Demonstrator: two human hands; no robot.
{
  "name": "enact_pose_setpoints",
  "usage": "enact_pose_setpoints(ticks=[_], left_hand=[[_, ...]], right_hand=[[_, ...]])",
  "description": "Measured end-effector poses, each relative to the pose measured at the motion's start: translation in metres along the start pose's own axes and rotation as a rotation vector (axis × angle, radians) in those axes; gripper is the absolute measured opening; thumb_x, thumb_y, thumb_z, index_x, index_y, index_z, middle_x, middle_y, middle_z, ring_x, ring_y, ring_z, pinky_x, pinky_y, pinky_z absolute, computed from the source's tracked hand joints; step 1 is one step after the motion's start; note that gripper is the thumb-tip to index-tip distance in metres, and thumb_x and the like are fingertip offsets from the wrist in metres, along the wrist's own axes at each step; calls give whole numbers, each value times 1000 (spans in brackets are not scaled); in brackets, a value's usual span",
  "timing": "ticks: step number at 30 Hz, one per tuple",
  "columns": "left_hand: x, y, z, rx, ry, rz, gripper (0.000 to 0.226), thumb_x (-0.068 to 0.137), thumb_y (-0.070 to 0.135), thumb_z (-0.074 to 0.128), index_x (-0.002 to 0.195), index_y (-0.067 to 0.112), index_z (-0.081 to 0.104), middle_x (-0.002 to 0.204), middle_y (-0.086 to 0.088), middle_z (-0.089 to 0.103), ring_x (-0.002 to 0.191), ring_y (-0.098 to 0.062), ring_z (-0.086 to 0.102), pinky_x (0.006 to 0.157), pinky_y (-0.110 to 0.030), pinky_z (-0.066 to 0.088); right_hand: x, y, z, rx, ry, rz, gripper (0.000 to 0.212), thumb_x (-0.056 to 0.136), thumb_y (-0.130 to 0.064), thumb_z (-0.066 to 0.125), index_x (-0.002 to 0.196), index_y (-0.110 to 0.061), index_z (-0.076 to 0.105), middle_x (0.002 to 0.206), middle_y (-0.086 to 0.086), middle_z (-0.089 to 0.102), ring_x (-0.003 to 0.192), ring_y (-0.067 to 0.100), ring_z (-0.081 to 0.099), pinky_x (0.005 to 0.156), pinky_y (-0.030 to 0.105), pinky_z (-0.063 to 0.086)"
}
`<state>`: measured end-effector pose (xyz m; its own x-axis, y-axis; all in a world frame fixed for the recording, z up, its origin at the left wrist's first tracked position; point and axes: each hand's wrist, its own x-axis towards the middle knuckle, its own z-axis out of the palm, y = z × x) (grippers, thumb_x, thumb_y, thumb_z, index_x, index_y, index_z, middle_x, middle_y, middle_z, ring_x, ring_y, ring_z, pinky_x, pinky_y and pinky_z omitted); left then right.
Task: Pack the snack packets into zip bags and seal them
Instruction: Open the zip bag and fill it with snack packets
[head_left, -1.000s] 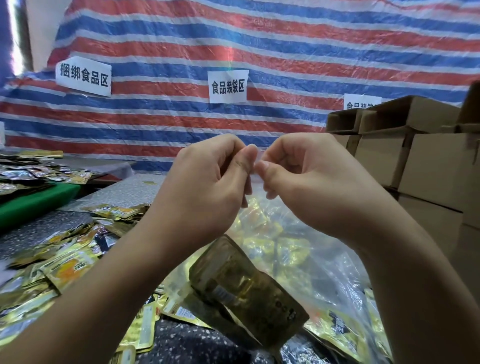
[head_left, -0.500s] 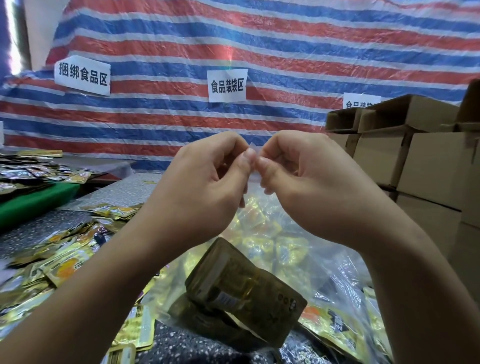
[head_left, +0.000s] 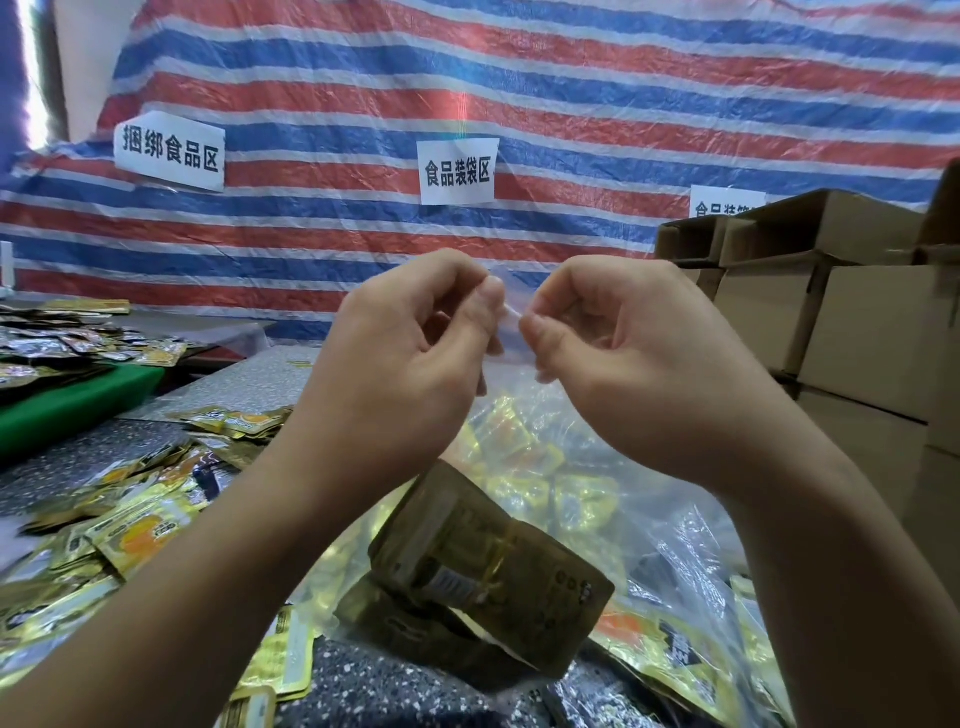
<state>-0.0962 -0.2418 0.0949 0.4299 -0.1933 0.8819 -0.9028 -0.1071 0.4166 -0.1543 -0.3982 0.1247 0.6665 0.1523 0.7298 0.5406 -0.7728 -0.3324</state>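
1. Striped tarpaulin (head_left: 571, 93) backs the speckled worktop (head_left: 363, 686).
2. Left hand (head_left: 410, 358) and right hand (head_left: 628, 358), side by side, each pinch the zip bag (head_left: 511, 312) mouth.
3. Snack packets (head_left: 488, 561) hang below both grips; the seal runs left-right.

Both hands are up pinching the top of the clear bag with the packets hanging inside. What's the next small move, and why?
Probably slide the pinching fingers outward along the bag's top edge to press the zip closed. The left hand and right hand both pinch the zip bag near the middle of its top, and the snack packets already hang inside. Whether the strip is closed there can't be seen.
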Motion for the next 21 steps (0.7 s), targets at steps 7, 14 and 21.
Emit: enact_pose_setpoints(ticks=[7,14,21], left_hand=[[0,2,0,-112,-6,-64,13,95,18,63,83,15,67,75,2,69,59,-12,67,52,-15,46],[-4,1,5,-139,196,-130,18,94,16,65,77,16,71,67,-1,68,56,-7,60,53,-15,44],[0,-4,0,-162,387,-109,19,94,17,65,76,19,71,64,2,66,57,-8,57,55,-17,45]], right_hand=[[1,0,4,10,37,-7,17,95,-21,64,78,-21,67,69,1,67,67,17,63,65,46,51],[1,4,8,-21,41,6,16,94,-26,67,79,-23,69,69,-4,68,69,11,65,67,40,53],[2,12,1,-32,11,45,18,94,-31,65,78,-25,69,71,-8,69,71,8,66,72,42,56]])
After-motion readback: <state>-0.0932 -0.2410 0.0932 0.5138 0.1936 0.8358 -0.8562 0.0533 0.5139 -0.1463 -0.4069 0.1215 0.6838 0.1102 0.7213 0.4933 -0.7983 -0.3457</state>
